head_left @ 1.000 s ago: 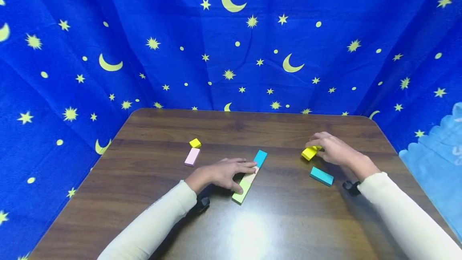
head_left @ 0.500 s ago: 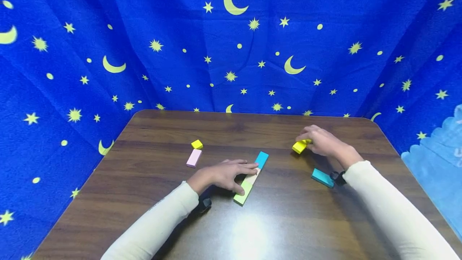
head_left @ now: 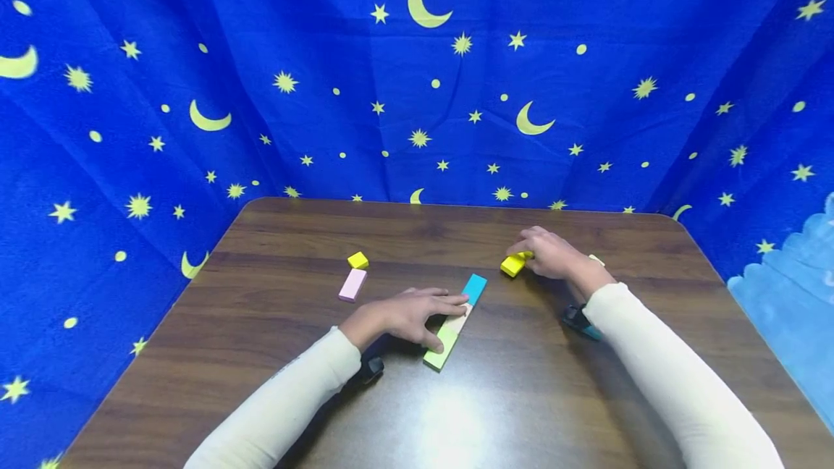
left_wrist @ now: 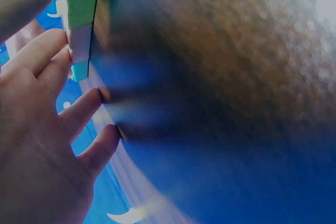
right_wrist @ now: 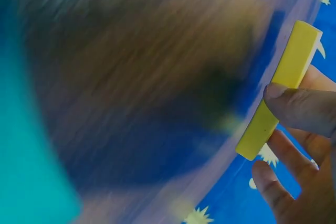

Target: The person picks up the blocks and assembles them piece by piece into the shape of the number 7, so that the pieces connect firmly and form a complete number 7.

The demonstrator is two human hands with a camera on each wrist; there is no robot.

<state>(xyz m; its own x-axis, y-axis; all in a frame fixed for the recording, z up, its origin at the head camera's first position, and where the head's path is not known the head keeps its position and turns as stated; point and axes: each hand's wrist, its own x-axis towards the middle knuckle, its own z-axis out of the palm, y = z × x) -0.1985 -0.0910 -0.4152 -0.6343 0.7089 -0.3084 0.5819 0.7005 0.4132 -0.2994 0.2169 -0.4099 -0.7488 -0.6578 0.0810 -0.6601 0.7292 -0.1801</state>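
Yellow is showing at your right hand (head_left: 552, 255) in the head view: you are pinching the yellow block (head_left: 512, 265), and the teal block (head_left: 591, 332) is lying nearer you than that hand, partly hidden. Your left hand (head_left: 410, 315) is lying spread over the green block (head_left: 439, 350), pale block (head_left: 456, 322) and blue block (head_left: 475, 286), which are sitting end to end. Beyond it to the left, the pink block (head_left: 352, 285) and small yellow block (head_left: 357, 260) are lying. In the left wrist view, two of your fingertips are touching the table (head_left: 521, 396) beside the blocks. In the right wrist view, your thumb is pressing the yellow block, with fingers behind.
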